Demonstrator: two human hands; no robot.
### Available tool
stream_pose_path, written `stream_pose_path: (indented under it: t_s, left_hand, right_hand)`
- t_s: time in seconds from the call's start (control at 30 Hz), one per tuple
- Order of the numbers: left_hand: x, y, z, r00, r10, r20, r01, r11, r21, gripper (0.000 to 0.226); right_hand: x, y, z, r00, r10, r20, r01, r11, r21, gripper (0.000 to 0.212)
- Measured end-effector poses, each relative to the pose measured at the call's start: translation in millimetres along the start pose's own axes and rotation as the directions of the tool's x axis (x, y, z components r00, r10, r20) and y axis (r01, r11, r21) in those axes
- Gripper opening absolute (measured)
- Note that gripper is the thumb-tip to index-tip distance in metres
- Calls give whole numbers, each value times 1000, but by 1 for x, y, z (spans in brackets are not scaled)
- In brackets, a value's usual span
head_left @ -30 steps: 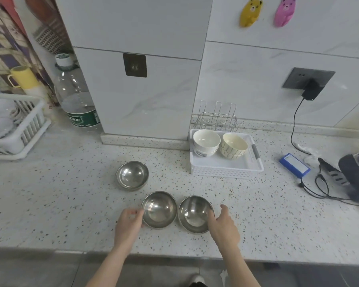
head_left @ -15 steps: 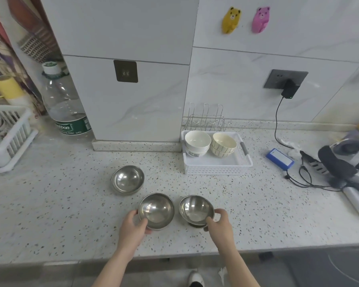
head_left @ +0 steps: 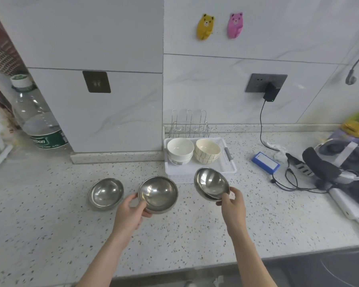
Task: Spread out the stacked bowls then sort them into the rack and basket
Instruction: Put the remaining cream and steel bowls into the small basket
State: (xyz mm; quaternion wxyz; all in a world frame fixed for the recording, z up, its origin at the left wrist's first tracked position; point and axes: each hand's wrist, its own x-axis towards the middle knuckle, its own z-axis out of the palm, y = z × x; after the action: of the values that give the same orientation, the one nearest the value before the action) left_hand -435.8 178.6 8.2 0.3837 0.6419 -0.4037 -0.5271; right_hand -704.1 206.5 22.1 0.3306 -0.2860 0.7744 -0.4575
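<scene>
The left hand [head_left: 129, 212] is curling its fingers and thumb around the near rim of a steel bowl [head_left: 158, 194], holding it tilted in front of the white basket [head_left: 229, 162]. The right hand [head_left: 233, 206] is pinching the near edge of a second steel bowl [head_left: 211, 183], which is tipping toward the basket's front wall. A third steel bowl [head_left: 105, 193] is sitting on the counter [head_left: 50, 224], left of the basket. Two ceramic bowl stacks [head_left: 180, 149] are resting inside it, and the wire rack [head_left: 189, 124] is standing just behind it.
</scene>
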Motion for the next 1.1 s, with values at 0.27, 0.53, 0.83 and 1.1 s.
stream_pose_path:
  t_s: [0.27, 0.53, 0.83, 1.1]
  left_hand:
    - [22, 45, 55, 999, 33, 34, -30, 996, -87, 34]
    - [50, 68, 99, 999, 15, 34, -11, 992, -125, 25]
    - [66, 76, 117, 999, -54, -4, 52, 984, -168, 18]
    - [71, 71, 122, 998, -41, -47, 32, 982, -185, 15]
  right_hand:
    - [78, -29, -40, 997, -62, -44, 54, 985, -163, 36]
    - [149, -61, -52, 991, -35, 126, 82, 916, -393, 26]
    - [194, -91, -25, 967, 65, 245, 85, 827, -555, 31]
    - [213, -101, -7, 948, 63, 313, 161, 754, -637, 21]
